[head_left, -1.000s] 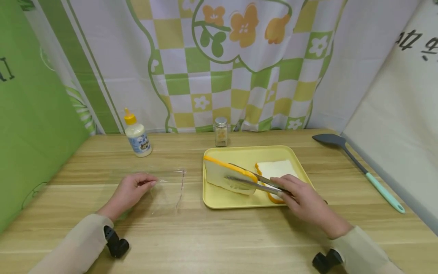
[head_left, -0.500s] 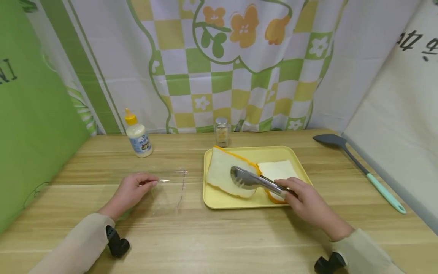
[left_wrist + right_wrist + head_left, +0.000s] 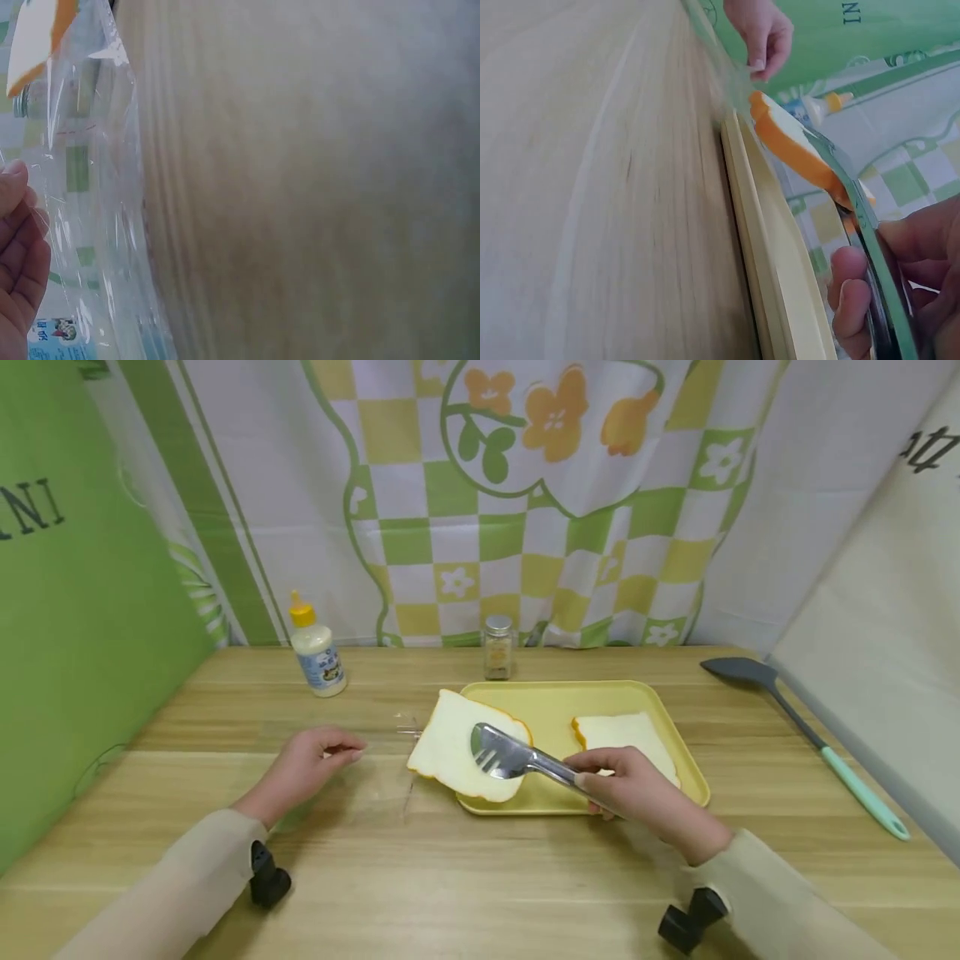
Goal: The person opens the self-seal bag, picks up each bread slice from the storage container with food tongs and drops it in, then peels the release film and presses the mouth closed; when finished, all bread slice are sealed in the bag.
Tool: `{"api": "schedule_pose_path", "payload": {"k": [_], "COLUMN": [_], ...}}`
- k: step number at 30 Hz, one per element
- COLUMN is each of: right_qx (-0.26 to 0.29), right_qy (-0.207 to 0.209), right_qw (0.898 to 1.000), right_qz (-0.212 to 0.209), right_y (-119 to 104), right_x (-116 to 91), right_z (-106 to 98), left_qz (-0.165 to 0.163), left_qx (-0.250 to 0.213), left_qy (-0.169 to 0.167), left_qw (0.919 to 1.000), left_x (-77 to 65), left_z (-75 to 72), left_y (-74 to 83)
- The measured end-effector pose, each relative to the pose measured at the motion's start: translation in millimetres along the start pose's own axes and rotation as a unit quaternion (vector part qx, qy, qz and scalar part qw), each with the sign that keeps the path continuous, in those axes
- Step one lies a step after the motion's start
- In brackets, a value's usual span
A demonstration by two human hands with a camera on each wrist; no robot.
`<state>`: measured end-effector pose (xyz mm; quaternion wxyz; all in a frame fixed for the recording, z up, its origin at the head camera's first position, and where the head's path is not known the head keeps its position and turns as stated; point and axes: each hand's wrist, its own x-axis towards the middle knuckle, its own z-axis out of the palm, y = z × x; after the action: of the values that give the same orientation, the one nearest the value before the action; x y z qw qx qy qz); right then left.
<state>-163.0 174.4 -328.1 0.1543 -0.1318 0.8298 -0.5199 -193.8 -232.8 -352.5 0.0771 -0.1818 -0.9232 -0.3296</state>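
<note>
My right hand grips metal tongs, whose ends clamp a slice of bread. The white slice with its orange-brown crust is held over the left edge of the yellow tray, reaching past it. A second bread slice lies on the tray's right side. My left hand pinches the edge of a clear plastic bag between thumb and fingers, left of the tray. In the right wrist view the bread's crust faces the camera, with the left hand beyond it.
A squeeze bottle with a yellow cap stands at the back left. A small glass jar with a silver lid stands behind the tray. To the right lies a spatula with a mint handle. Fabric curtains close off the back.
My right hand has turned the tongs and carried the bread slice left, from above the tray to past its left edge. The left hand keeps its pinch on the bag. The view has shifted slightly.
</note>
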Motion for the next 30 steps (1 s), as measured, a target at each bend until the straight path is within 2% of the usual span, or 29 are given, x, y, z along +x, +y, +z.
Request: {"api": "schedule_pose_path", "payload": {"k": [10, 14, 19, 25, 30], "right_qx": [0.003, 0.005, 0.018, 0.026, 0.046], "right_qy": [-0.056, -0.066, -0.074, -0.091, -0.102], "right_qw": [0.998, 0.996, 0.993, 0.992, 0.991], "right_qz": [0.034, 0.055, 0.086, 0.081, 0.077], "right_y": [-12.6, -14.5, -15.4, -16.7, -18.0], "right_x": [18.8, 23.4, 26.3, 31.7, 37.9], "right_z": [17.7, 22.0, 24.3, 25.1, 28.8], "left_qz": [0.0, 0.011, 0.007, 0.012, 0.03], "left_qx": [-0.011, -0.015, -0.023, -0.035, -0.036], "left_qy": [0.001, 0.009, 0.009, 0.01, 0.011], "left_qw": [0.9999, 0.9998, 0.9997, 0.9993, 0.9989], "left_x": [0.8, -0.1, 0.1, 0.2, 0.1], "left_z": [1.0, 1.8, 2.9, 4.8, 6.2], "left_y": [2.7, 2.9, 4.3, 4.9, 7.1]}}
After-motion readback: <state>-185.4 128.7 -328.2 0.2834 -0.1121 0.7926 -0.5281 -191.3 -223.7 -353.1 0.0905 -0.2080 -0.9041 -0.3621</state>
